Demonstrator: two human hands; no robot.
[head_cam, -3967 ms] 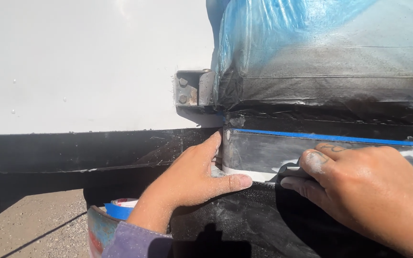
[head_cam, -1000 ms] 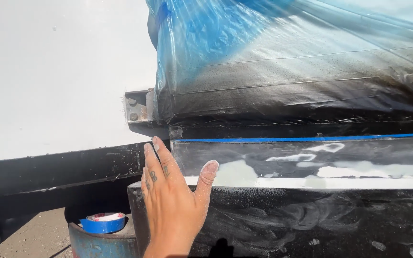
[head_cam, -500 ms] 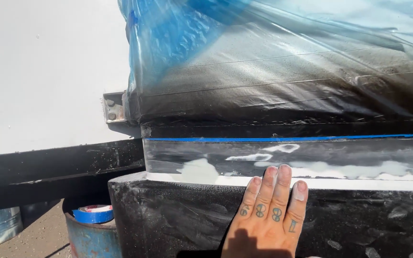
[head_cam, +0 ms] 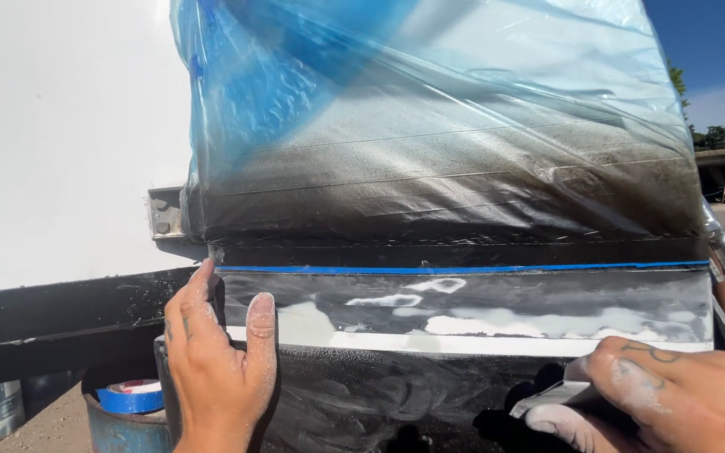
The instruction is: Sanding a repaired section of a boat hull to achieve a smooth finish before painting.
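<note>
The left hand [head_cam: 220,369], which half a second earlier lay flat on the lower black panel [head_cam: 396,403], had shifted to the panel's left corner, open and dusty, fingers pressed against the glossy strip [head_cam: 480,306] below the blue masking tape [head_cam: 463,269]. The right hand [head_cam: 673,398] had come back into view at lower right, closed around a pale spreader [head_cam: 551,396] against the panel. Blue plastic sheeting [head_cam: 430,126] covered everything above.
</note>
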